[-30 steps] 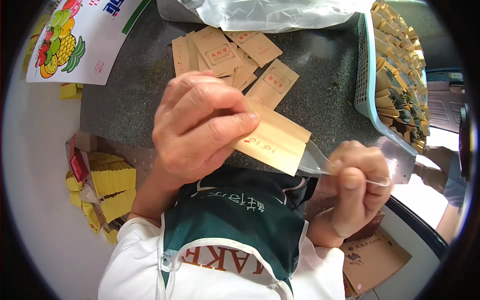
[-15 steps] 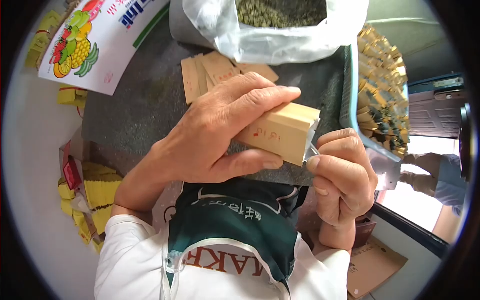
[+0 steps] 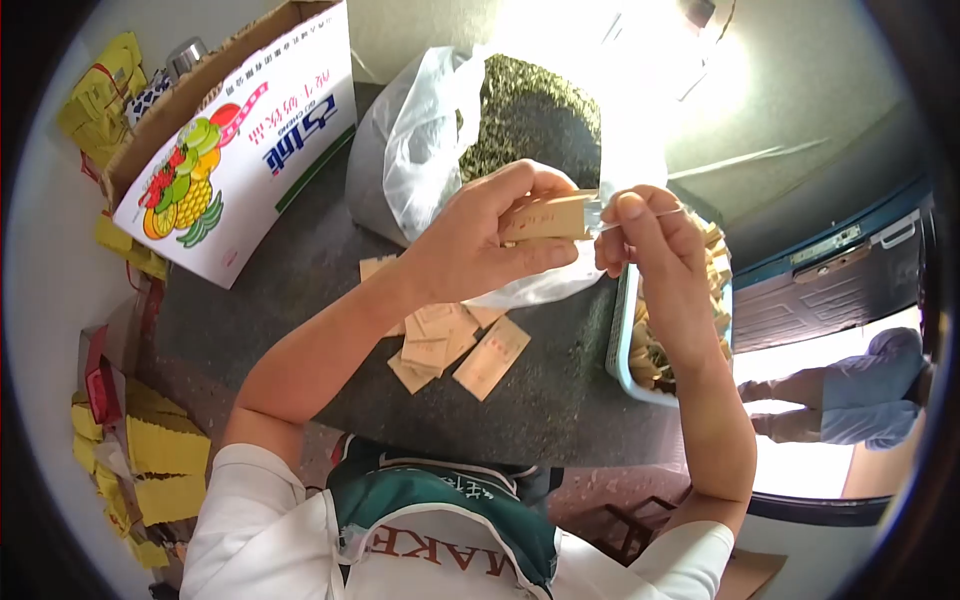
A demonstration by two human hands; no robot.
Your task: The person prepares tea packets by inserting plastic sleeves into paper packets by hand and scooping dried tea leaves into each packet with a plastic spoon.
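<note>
My left hand (image 3: 505, 225) is wrapped round a small brown paper packet (image 3: 550, 218) with red print, its mouth facing right. Whitish lining shows at that mouth. My right hand (image 3: 650, 230) is closed right beside the opening, pinching a thin, pale, shiny stick-like thing (image 3: 672, 211) whose kind I cannot make out. Below my left hand, several flat brown paper packets (image 3: 492, 358) lie loosely piled on the dark table. Behind both hands stands a large clear plastic bag (image 3: 415, 140) holding dried green leaf bits (image 3: 530, 115).
A light blue basket (image 3: 622, 350) full of brown packets stands at the right. A white printed carton (image 3: 240, 150) is on the table's left. Yellow packets (image 3: 165, 450) sit lower left. Another person (image 3: 860, 390) is at the far right, near the doorway.
The view has lifted and tilted, showing more of the leaf bag and carton. Both hands have moved up and away with the packet, now in front of the leaf bag.
</note>
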